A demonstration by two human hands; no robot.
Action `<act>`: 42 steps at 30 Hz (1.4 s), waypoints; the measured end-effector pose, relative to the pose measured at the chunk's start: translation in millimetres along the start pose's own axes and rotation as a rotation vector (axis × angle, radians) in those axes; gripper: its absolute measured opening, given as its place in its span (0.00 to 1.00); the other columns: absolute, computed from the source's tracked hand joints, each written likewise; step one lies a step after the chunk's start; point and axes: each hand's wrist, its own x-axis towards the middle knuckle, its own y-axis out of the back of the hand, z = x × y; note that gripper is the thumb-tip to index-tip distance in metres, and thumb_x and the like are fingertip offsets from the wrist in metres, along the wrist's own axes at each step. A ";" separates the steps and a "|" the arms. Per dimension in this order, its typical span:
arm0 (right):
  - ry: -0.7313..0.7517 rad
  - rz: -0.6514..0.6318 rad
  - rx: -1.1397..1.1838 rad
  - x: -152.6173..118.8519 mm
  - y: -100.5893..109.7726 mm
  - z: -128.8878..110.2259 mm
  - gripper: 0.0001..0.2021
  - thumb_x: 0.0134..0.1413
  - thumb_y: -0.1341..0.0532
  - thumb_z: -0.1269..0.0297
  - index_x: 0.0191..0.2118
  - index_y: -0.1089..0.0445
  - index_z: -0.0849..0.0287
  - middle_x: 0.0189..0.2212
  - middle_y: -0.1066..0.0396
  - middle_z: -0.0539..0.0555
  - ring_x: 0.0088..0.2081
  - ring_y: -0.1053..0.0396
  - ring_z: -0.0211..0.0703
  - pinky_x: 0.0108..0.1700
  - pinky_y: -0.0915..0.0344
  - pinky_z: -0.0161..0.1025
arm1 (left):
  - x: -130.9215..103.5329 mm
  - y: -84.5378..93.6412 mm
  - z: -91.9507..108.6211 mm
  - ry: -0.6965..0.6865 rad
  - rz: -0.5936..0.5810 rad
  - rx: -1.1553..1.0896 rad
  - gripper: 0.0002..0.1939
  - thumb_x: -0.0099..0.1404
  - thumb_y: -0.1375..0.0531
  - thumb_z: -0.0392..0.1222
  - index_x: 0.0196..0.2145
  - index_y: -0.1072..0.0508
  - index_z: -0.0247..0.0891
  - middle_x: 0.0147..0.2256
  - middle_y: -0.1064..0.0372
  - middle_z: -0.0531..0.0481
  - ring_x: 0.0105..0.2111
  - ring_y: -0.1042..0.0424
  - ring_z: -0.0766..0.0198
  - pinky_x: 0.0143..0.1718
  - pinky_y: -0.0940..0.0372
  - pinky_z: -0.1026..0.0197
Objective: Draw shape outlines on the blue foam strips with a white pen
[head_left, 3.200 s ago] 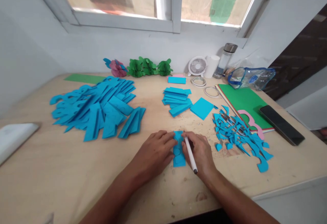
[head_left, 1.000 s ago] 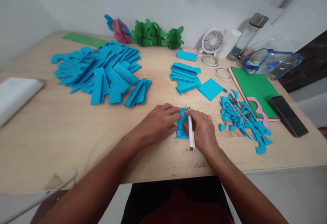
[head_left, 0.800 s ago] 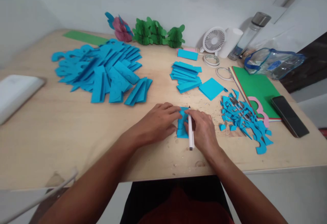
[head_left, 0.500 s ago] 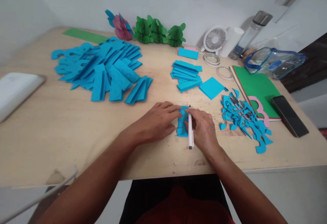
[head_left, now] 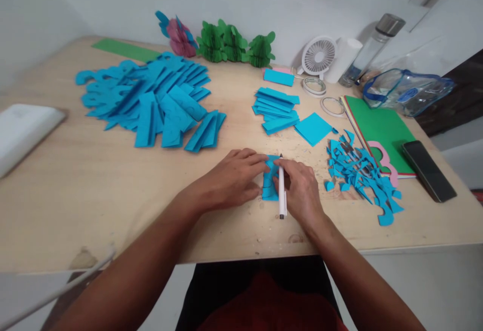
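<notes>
A small blue paper piece (head_left: pixel 269 185) with a dark curved line drawn on it lies on the table between my two hands. My left hand (head_left: pixel 237 176) holds its left side, fingertips on the upper part and thumb lower down. In my right hand (head_left: pixel 300 182) is a white pen (head_left: pixel 282 195), its dark tip pointing away from me and its other end toward me. The right fingertips also touch the paper's right edge. My palms hide part of how the fingers sit.
Left of the hands spreads a big heap of folded blue papers (head_left: pixel 151 99). Beyond them lie a blue stack (head_left: pixel 275 109) and a blue square (head_left: pixel 313 129). Blue scraps (head_left: pixel 354 165), a pink cutout (head_left: pixel 385 159), green sheets (head_left: pixel 381 125) and a phone (head_left: pixel 428 170) are at right.
Both hands, the pen and the blue paper keep nearly the same position. The whole view has shifted very slightly.
</notes>
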 end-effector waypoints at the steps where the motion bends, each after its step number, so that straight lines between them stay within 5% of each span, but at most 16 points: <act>1: -0.001 -0.001 0.000 0.0 0.1 -0.2 0.16 0.54 0.42 0.73 0.47 0.27 0.57 0.41 0.23 0.58 0.43 0.28 0.52 0.47 0.38 0.48 | 0.3 -0.7 -0.8 0.000 -0.002 0.004 0.21 0.58 0.38 0.38 0.50 0.31 0.42 0.56 0.34 0.45 0.55 0.37 0.51 0.56 0.41 0.49; 42: 0.006 0.015 -0.011 0.1 1.3 -2.2 0.14 0.55 0.41 0.71 0.47 0.28 0.55 0.42 0.23 0.57 0.43 0.28 0.51 0.46 0.38 0.48 | 2.0 -10.3 -9.1 -0.003 0.017 0.037 0.19 0.60 0.37 0.39 0.50 0.32 0.42 0.58 0.35 0.46 0.55 0.37 0.52 0.54 0.41 0.50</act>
